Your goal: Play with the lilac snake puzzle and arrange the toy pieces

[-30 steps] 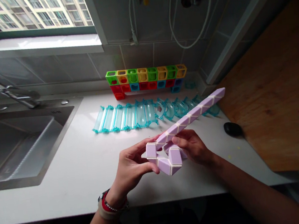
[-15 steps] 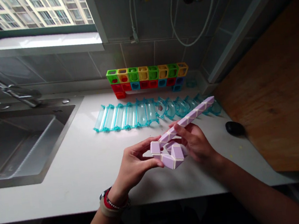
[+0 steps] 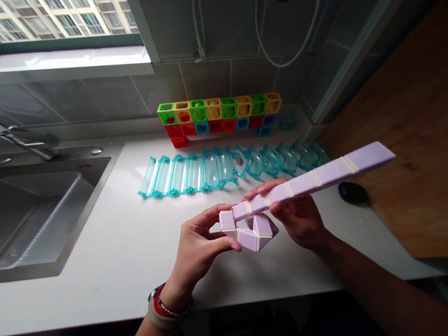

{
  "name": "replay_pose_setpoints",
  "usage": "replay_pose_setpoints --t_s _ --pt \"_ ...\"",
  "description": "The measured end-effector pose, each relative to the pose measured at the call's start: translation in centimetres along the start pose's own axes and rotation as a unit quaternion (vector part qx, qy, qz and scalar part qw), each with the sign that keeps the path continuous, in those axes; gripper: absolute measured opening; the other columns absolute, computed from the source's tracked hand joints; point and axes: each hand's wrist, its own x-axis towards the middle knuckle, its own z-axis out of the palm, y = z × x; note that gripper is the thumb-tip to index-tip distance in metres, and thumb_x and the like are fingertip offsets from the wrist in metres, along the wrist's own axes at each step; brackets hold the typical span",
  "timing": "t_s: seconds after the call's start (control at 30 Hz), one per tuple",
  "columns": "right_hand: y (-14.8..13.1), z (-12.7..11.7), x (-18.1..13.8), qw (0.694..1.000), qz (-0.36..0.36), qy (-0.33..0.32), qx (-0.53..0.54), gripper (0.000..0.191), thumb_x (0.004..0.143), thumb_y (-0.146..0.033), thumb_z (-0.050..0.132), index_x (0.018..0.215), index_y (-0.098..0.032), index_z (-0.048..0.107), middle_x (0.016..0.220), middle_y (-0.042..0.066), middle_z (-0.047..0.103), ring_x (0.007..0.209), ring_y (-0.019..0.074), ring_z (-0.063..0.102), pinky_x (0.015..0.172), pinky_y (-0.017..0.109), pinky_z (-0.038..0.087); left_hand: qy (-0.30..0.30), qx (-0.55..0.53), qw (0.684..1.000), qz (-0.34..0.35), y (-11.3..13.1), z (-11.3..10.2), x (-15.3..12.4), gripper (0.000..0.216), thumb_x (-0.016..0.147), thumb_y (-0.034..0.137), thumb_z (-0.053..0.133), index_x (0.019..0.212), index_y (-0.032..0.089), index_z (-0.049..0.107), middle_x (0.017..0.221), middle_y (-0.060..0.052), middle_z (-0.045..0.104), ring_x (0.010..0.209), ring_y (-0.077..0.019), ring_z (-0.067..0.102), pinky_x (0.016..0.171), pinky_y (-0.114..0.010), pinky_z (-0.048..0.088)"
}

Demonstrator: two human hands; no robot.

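Purple puzzle snake [image 3: 297, 186] is held above the surface [image 3: 112, 288], back from its front edge. Left hand [image 3: 194, 244] pinches the folded end [image 3: 246, 237]; right hand [image 3: 301, 221] grips the straight bar [image 3: 329, 171] near its base. For clean twists, I'd brace the fold, turn one joint squarely, avoid flexing neighbours.

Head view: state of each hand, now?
Left hand: holding the lilac snake puzzle by its folded end.
Right hand: holding its straight section.
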Motion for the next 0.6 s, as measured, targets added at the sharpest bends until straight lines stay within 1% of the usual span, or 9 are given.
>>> replay_pose_setpoints --t_s 0.07,0.17,0.27,0.37,0.47,0.6 --pt "0.1 0.0 0.0 1.000 0.006 0.008 0.005 0.028 0.094 -0.044 0.073 0.115 -0.026 0.068 0.111 0.008 0.078 0.107 0.0259 0.074 0.093 0.043 0.061 -0.004 -0.006 1.000 0.004 0.1 0.2 0.0 0.061 0.054 0.002 0.095 0.110 0.021 0.080 0.116 -0.007 0.078 0.109 -0.0255 0.072 0.080 -0.022 0.062" --pt "0.6 0.1 -0.2 0.998 0.037 0.033 0.035 0.035 0.093 -0.046 0.073 0.121 -0.025 0.067 0.111 0.008 0.078 0.104 0.0261 0.075 0.092 0.044 0.061 -0.004 -0.013 1.000 0.013 0.1 0.3 0.0 0.062 0.053 0.002 0.096 0.110 0.021 0.081 0.114 -0.007 0.079 0.102 -0.0226 0.073 0.080 -0.022 0.062" --pt "1.1 0.2 -0.3 0.995 0.066 0.050 0.062 0.039 0.093 -0.047 0.073 0.125 -0.025 0.067 0.112 0.008 0.078 0.101 0.0259 0.075 0.090 0.043 0.062 -0.003 -0.017 1.000 0.020 0.1 0.2 0.1 0.062 0.052 0.004 0.097 0.110 0.021 0.080 0.111 -0.008 0.080 0.100 -0.0221 0.074 0.079 -0.021 0.063" --pt "1.4 0.1 -0.4 0.992 0.081 0.076 0.054 0.036 0.091 -0.046 0.075 0.120 -0.025 0.071 0.109 0.007 0.078 0.104 0.0260 0.075 0.094 0.043 0.061 0.003 -0.018 0.999 0.026 0.1 0.1 0.2 0.061 0.054 0.007 0.097 0.111 0.021 0.080 0.110 -0.008 0.080 0.102 -0.0230 0.074 0.078 -0.021 0.063" --pt "1.7 -0.1 -0.5 0.990 0.097 0.100 0.034 0.032 0.090 -0.044 0.077 0.113 -0.023 0.075 0.107 0.006 0.078 0.107 0.0265 0.073 0.097 0.043 0.060 0.010 -0.012 1.000 0.024 0.0 0.1 0.2 0.060 0.055 0.006 0.096 0.112 0.021 0.080 0.110 -0.008 0.080 0.104 -0.0230 0.073 0.079 -0.021 0.063" --pt "2.0 -0.4 -0.4 0.988 0.095 0.118 0.019 0.025 0.089 -0.041 0.079 0.105 -0.023 0.076 0.101 0.004 0.077 0.097 0.0232 0.074 0.089 0.038 0.062 0.018 -0.009 1.000 0.011 0.0 0.3 0.1 0.062 0.054 0.004 0.096 0.111 0.021 0.080 0.110 -0.007 0.080 0.103 -0.0222 0.074 0.081 -0.022 0.063"
